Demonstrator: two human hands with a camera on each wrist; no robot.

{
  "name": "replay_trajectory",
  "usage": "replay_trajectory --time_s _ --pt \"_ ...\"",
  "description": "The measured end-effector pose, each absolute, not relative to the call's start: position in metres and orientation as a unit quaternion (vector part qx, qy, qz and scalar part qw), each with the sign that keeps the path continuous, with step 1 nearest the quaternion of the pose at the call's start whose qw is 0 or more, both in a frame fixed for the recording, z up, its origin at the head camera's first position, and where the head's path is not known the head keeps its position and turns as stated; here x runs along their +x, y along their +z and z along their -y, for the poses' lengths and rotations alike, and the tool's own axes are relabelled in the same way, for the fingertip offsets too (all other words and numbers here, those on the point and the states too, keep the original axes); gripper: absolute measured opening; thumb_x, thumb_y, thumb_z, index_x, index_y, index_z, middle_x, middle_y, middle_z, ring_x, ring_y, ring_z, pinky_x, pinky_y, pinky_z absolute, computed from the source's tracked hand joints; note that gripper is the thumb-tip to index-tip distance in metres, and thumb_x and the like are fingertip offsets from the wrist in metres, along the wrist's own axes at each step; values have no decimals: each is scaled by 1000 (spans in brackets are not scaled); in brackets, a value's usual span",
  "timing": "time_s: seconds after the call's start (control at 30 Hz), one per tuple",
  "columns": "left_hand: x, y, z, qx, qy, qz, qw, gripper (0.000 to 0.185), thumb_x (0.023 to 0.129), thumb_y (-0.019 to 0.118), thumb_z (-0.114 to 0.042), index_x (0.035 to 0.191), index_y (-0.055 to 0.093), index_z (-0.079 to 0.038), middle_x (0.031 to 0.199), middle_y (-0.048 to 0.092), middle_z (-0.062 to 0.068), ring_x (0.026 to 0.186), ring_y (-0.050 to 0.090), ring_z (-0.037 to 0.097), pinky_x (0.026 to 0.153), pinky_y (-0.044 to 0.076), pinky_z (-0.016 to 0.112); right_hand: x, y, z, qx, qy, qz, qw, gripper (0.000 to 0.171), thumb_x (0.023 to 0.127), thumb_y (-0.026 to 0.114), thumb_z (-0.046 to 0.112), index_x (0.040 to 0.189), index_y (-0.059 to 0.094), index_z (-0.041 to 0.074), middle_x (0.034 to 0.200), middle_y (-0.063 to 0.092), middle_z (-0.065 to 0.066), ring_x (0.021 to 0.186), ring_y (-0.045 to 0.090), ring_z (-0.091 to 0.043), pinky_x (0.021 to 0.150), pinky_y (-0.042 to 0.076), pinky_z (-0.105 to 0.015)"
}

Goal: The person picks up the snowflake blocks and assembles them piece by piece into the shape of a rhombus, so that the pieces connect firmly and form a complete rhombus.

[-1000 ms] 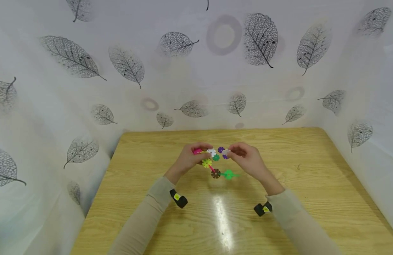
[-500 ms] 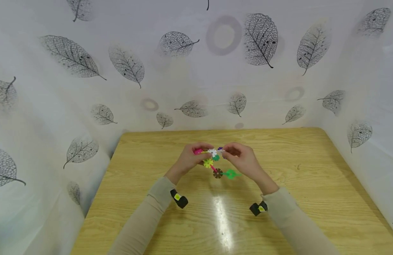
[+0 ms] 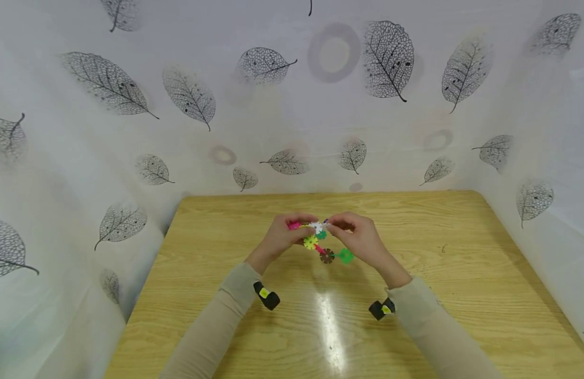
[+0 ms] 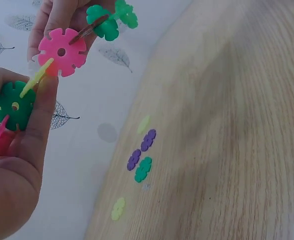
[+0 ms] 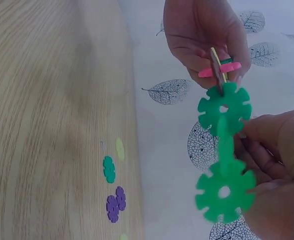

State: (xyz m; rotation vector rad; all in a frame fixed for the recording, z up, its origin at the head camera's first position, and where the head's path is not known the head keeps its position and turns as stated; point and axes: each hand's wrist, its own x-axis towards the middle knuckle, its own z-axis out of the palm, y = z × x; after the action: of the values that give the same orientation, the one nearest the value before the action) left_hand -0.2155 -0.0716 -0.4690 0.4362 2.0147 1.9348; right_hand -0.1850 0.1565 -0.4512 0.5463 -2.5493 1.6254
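Observation:
My left hand (image 3: 284, 235) grips a linked chain of notched plastic snowflake discs. Its links include a green disc (image 4: 15, 105) beneath my fingers, a pink disc (image 4: 62, 52), a yellow disc (image 3: 310, 242), a brown disc (image 3: 327, 256) and bright green discs (image 5: 224, 192) at the dangling end. A white disc (image 3: 316, 227) shows by my left thumb. My right hand (image 3: 360, 237) pinches a small white disc, mostly covered by its fingertips, close against the left hand's pieces. Whether the two white pieces are joined cannot be told.
Loose discs lie on the wooden table (image 3: 254, 337) below the hands: purple ones (image 4: 148, 140), a teal one (image 4: 143, 170) and yellow ones (image 4: 118, 209). A leaf-print curtain (image 3: 292, 105) hangs behind the far edge and along both sides.
My right hand has moved left with its white disc until it meets the left hand's pieces. The chain's lower end has swung slightly right. The left hand has barely moved.

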Motion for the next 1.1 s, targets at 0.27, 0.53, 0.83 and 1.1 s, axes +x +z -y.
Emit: replay_trajectory --time_s 0.27,0.53,0.83,1.1 --pt "-213 -469 71 124 689 -696 164 36 89 74 -11 122 68 3 99 76 9 73 71 12 69 62 29 -183 -450 -153 174 523 834 31 12 95 70 23 104 75 17 98 73 3 87 69 -14 71 57 -29" --pt "-211 -470 69 123 692 -696 150 32 89 73 -12 118 72 -1 100 76 11 76 72 15 69 62 32 -183 -449 -152 162 525 836 10 12 94 71 27 102 76 20 97 74 2 88 70 -23 68 57 -31" --pt "-210 -470 70 165 685 -690 164 34 90 73 -11 123 68 -3 99 72 8 76 69 14 69 62 33 -182 -445 -154 165 519 839 8 13 94 70 30 104 76 23 100 74 6 89 69 -15 76 58 -34" --pt "-210 -469 68 194 682 -682 179 33 91 71 -10 124 68 -6 83 61 4 74 62 13 70 62 36 -182 -446 -155 160 514 843 11 10 93 72 26 102 75 22 99 74 7 91 69 -12 77 59 -34"
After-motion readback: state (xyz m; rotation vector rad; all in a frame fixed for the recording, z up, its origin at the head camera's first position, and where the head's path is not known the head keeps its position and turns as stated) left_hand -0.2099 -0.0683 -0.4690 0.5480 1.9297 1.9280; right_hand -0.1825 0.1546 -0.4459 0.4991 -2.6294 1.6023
